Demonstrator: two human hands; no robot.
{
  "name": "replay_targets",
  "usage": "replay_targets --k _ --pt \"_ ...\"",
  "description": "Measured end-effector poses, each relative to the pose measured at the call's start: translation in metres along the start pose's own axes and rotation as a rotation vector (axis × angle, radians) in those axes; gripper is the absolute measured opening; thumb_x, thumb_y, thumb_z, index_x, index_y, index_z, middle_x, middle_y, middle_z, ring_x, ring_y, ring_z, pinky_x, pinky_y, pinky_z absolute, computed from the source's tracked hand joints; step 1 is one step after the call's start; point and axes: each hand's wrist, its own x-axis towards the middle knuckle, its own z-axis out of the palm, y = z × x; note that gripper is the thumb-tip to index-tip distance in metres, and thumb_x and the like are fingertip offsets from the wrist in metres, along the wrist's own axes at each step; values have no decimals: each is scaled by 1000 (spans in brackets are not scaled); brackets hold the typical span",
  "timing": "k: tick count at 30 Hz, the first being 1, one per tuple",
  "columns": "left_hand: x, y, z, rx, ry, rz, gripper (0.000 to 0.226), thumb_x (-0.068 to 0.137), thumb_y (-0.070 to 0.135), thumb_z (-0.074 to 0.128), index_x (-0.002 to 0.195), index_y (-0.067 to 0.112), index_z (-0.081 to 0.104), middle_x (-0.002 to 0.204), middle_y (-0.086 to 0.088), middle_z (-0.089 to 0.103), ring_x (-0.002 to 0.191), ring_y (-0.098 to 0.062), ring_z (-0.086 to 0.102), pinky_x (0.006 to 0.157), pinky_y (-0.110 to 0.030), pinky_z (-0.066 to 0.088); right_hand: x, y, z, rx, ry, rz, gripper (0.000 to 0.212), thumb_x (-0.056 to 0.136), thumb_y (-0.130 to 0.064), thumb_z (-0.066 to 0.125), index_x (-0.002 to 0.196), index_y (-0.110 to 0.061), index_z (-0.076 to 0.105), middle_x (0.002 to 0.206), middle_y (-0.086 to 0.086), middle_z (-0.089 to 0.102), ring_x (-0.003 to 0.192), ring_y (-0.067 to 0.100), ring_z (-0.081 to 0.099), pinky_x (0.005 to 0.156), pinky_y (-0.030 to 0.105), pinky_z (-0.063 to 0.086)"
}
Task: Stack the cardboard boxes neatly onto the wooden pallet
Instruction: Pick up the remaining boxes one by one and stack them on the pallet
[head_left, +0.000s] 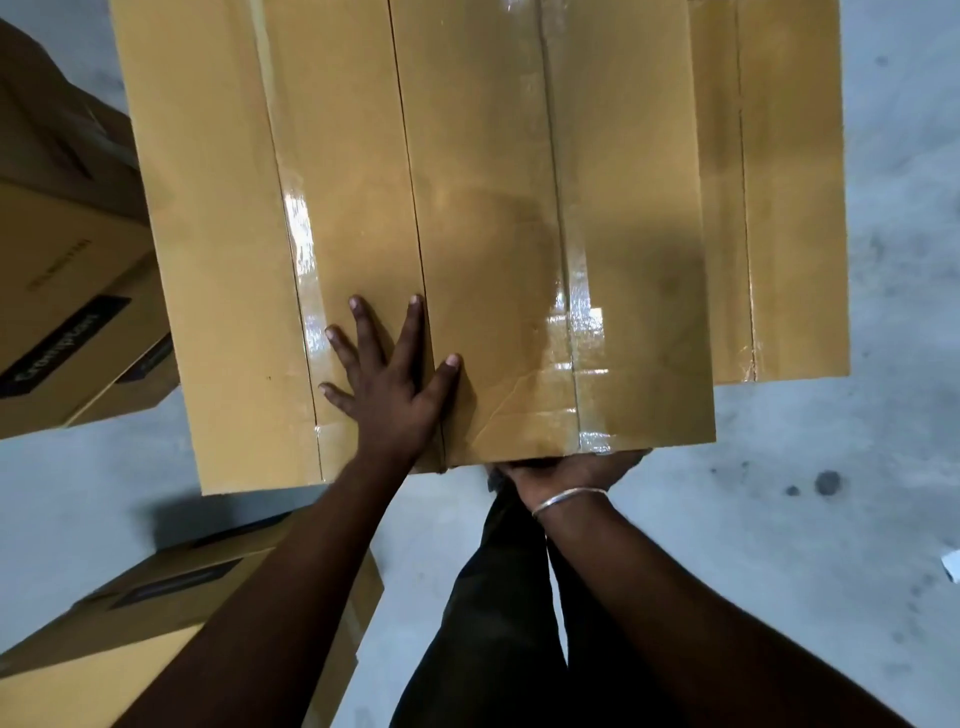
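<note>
Taped cardboard box (415, 208) is filling the centre and top of the frame, seemingly lifted above the grey floor (831, 519). Left hand (389, 374) is pressing flat on the top face, fingers spread, near the centre seam. Right hand (566, 470) is reaching under the near edge; fingers hidden, grip cannot be told. Glossy tape (576, 332) is looking slick; board looks stiff, probably bulky. Bottom edges and corners are likely the safest holds. Pallet not in view. Printed boxes (78, 322) are sitting at left.
</note>
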Motion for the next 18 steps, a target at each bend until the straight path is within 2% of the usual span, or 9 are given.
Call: replay_targets --k 3,6,7,9,11,14,17,18 --pt "-1 6 1 -12 9 -23 72 83 72 42 146 62 7 161 14 -24 148 -27 -25 103 -74 -11 -1 -9 -8 -107 85 114 95 63 -94 38 121 -25 67 127 16 62 117 48 55 95 72 40" --pt "-2 6 -3 -19 4 -33 71 88 66 48 147 60 10 161 14 -22 149 -25 -22 105 -74 -8 -2 -20 -18 -283 128 155 86 76 -84 35 122 -18 65 124 18 64 113 42 60 105 67 36" --pt "-3 6 -3 -31 7 -33 70 89 64 50 148 58 12 162 14 -20 149 -24 -20 106 -72 -7 -1 -21 -20 -321 144 133 81 81 -80 34 120 -17 66 121 17 66 110 40 61 104 65 38" --pt "-12 3 -3 -63 26 -38 71 91 59 50 152 50 14 163 14 -12 151 -20 -13 111 -68 -3 2 -18 -27 -416 186 65 72 87 -72 32 117 -16 66 114 15 67 107 37 63 91 56 48" --pt "-27 -2 0 -95 69 -63 76 92 55 50 156 36 13 164 15 -2 152 -17 -4 116 -60 3 6 -11 -36 -550 206 47 62 94 -64 27 116 -19 63 116 15 67 103 34 65 80 47 49" --pt "-59 -25 4 -123 138 -127 75 95 45 50 157 23 15 164 9 11 152 -18 5 120 -51 12 9 9 -57 -767 203 65 56 97 -63 23 114 -23 58 120 16 68 99 32 68 80 42 49" --pt "-98 -57 11 -171 274 -218 61 98 39 49 153 22 28 161 5 26 151 -18 15 118 -50 22 9 34 -79 -940 182 136 57 97 -65 24 122 -25 56 117 13 67 96 29 69 78 40 47" --pt "-113 -74 14 -202 332 -259 57 98 37 49 151 22 33 159 5 31 150 -18 18 118 -49 23 8 48 -86 -1042 177 167 51 99 -61 27 122 -25 55 115 11 66 96 28 67 79 39 46"
